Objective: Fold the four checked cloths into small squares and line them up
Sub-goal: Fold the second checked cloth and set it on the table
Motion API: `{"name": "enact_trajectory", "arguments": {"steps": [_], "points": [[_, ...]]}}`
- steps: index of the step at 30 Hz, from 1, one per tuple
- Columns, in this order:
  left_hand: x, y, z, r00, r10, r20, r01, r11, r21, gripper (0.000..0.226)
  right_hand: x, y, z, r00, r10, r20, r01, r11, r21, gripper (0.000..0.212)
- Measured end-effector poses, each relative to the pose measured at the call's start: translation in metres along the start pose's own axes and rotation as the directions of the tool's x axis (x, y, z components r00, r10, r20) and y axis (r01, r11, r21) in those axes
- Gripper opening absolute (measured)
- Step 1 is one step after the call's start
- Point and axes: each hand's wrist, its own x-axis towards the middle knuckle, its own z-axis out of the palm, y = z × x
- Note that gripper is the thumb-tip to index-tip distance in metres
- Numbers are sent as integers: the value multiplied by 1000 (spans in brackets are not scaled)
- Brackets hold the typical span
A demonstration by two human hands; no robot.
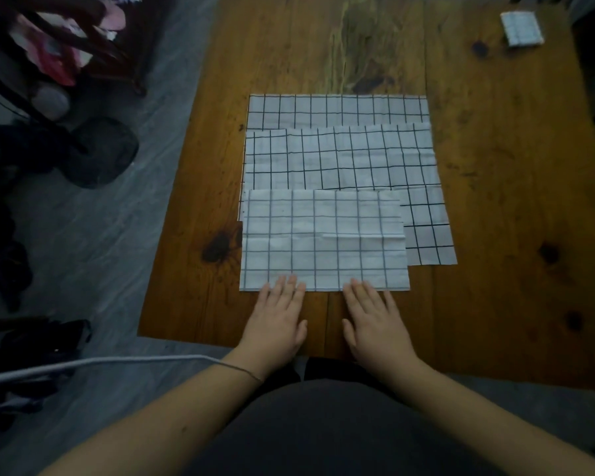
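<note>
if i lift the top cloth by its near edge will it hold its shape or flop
Probably flop: the top cloth lies flat and thin, with soft creases across it. It looks light, so it may slide over the cloth beneath if pushed. The left hand and right hand only rest fingertips on its near edge, so nothing pins it.

My arms are bare from the elbows down, with no sleeves showing. Around my left wrist runs a thin thread-like bracelet (244, 372), a single dark strand lying slantwise across the forearm. My left hand (275, 321) wears no ring that I can make out, and my right hand (375, 324) is likewise plain, without a watch or band. My nails are short and unpainted, as far as the dim light lets me tell. Over my middle I wear a dark grey garment (323, 431), smooth and unmarked.
</note>
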Motion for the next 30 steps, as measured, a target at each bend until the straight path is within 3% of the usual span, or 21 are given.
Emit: {"name": "enact_trajectory", "arguments": {"steps": [3, 6, 12, 18, 21, 26, 30], "points": [[17, 19, 5, 998, 50, 49, -51, 998, 22, 72, 12, -15, 6, 996, -82, 32, 83, 996, -31, 74], [21, 20, 11, 996, 48, 72, -49, 999, 11, 71, 14, -13, 9, 997, -71, 28, 73, 997, -41, 72], [-2, -23, 22, 999, 25, -20, -25, 1000, -2, 70, -2, 31, 9, 998, 49, 37, -46, 996, -70, 68], [-17, -56, 16, 997, -24, -72, 22, 1000, -18, 67, -12, 63, 5, 988, 155, -17, -155, 988, 10, 66], [-10, -52, 5, 983, -60, -171, 53, 998, -46, 54, -6, 57, -8, 980, 179, -85, -176, 983, 46, 58], [21, -34, -20, 953, -14, -304, -35, 988, -154, 28, 26, 30, -32, 978, -4, -208, 32, 991, 127, 23], [45, -17, -29, 971, 80, -225, -122, 975, -183, 13, 54, 13, -39, 982, -140, -130, 160, 975, 154, 19]]}}
